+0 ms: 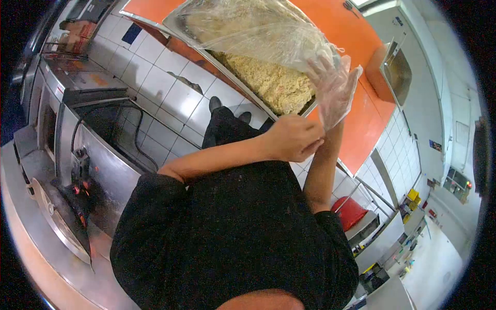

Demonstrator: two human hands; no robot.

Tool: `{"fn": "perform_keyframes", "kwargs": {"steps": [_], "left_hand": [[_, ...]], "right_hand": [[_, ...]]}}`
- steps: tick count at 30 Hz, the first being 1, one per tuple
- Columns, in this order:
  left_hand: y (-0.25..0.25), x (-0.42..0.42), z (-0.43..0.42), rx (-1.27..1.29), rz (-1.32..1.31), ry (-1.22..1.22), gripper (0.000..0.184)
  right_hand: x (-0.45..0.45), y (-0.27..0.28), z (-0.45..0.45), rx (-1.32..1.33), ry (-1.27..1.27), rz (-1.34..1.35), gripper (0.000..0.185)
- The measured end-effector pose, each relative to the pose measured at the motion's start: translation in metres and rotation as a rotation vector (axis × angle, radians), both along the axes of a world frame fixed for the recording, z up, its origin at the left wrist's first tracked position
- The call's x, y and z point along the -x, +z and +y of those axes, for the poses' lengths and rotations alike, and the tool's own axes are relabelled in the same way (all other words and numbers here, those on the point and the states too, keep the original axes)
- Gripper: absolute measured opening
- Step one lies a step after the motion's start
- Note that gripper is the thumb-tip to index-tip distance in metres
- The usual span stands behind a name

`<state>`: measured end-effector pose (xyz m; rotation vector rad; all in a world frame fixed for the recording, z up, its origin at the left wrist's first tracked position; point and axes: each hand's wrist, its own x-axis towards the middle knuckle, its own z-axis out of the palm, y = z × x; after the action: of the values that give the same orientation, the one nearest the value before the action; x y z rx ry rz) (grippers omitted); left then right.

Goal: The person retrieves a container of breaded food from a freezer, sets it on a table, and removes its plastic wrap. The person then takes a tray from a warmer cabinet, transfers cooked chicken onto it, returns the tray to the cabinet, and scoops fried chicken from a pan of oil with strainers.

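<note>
My right hand (333, 85) wears a clear plastic glove, its fingers spread over the corner of a large metal tray. Bare and closed, my left hand (294, 138) pinches the loose cuff of the plastic glove (330, 114) at my right wrist. A pale yellow, crumbly food mixture (268, 82) fills the tray (238, 82). Clear plastic film (248, 36) covers its far part and reaches close to my gloved fingers, where film and glove are hard to tell apart.
The tray stands on an orange table (361, 119). A metal container (395, 75) is at the table's right edge, and a dark handled object (349, 6) lies at the back. Steel kitchen equipment (111, 170) stands left. Lower right is a red container (349, 213).
</note>
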<state>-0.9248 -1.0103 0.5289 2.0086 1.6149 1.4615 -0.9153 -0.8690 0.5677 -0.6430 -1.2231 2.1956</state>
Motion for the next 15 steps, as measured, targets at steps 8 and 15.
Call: {"fn": "perform_keyframes", "kwargs": {"steps": [8,15], "left_hand": [[-0.005,0.014,0.016,0.121,0.077,0.225,0.027],[-0.008,0.002,0.018,0.044,0.117,0.051,0.014]], "right_hand": [[-0.019,-0.030,0.002,0.379,-0.144,0.267,0.071],[-0.019,0.003,-0.011,0.184,-0.110,0.171,0.078]]}}
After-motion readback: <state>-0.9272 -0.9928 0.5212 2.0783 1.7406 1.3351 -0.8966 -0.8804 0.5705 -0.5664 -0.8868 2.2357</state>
